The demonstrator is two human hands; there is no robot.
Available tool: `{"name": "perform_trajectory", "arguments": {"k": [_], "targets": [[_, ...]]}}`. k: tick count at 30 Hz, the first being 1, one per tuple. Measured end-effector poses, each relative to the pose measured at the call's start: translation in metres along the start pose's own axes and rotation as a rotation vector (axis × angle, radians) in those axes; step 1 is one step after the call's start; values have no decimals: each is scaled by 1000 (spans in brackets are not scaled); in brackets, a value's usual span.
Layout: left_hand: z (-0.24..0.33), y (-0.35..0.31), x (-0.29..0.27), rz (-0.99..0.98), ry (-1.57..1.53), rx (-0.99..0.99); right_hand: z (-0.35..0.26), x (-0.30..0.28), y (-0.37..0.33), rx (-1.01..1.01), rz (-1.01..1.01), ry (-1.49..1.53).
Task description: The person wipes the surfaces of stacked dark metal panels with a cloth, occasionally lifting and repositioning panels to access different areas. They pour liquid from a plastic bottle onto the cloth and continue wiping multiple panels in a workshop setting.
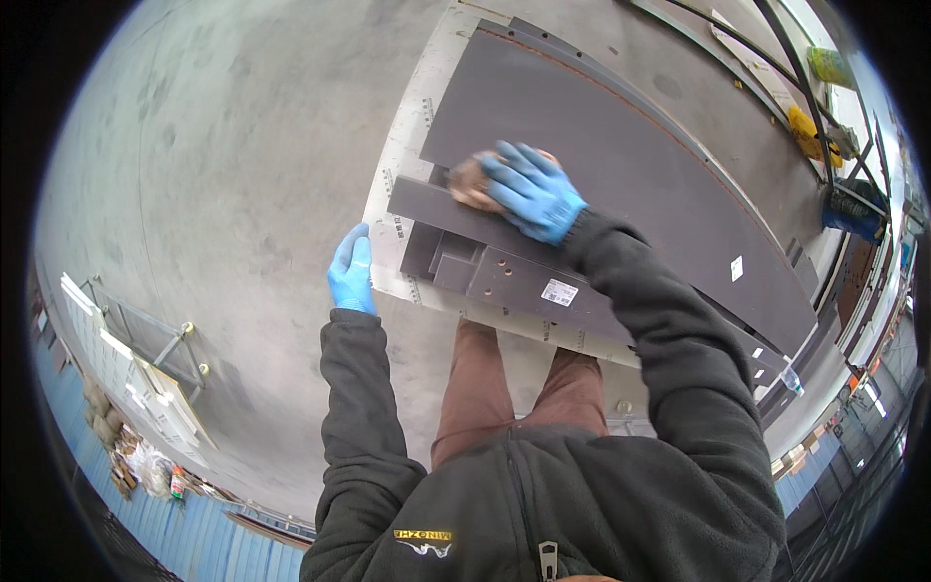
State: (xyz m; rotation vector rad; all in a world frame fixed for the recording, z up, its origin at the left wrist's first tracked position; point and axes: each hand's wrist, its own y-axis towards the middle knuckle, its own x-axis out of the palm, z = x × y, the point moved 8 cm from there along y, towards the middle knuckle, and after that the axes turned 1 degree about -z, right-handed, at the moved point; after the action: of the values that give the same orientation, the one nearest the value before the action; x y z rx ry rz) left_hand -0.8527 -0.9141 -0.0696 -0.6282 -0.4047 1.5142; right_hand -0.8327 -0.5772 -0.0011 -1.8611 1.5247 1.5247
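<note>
A crumpled brown rag (469, 184), smeared by motion, lies under my right hand (533, 192). That hand, in a blue glove, presses it on a narrow dark grey board (427, 202). Beyond it spreads a large dark grey panel (582, 126). Off the left end of the stack is my left hand (352, 270), also gloved in blue, its fingers stretched out and holding nothing. Smaller grey pieces (456, 262) lie nearest my legs, one of them with a white label (560, 292) and several round holes.
White printed sheeting (388, 209) lies beneath the boards. A wheeled metal rack (165, 354) with pale panels stands on the concrete floor (242, 145) at the left. On the right are a metal frame (805, 87), a yellow bag (807, 134) and a dark blue bin (853, 209).
</note>
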Motion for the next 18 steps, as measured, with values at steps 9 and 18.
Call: {"name": "perform_trajectory", "arguments": {"k": [9, 18], "targets": [[-2, -11, 1, -28, 6, -34, 6, 47, 71, 140, 127, -14], [-23, -13, -20, -35, 83, -25, 148, 16, 118, 540, 39, -374]]}}
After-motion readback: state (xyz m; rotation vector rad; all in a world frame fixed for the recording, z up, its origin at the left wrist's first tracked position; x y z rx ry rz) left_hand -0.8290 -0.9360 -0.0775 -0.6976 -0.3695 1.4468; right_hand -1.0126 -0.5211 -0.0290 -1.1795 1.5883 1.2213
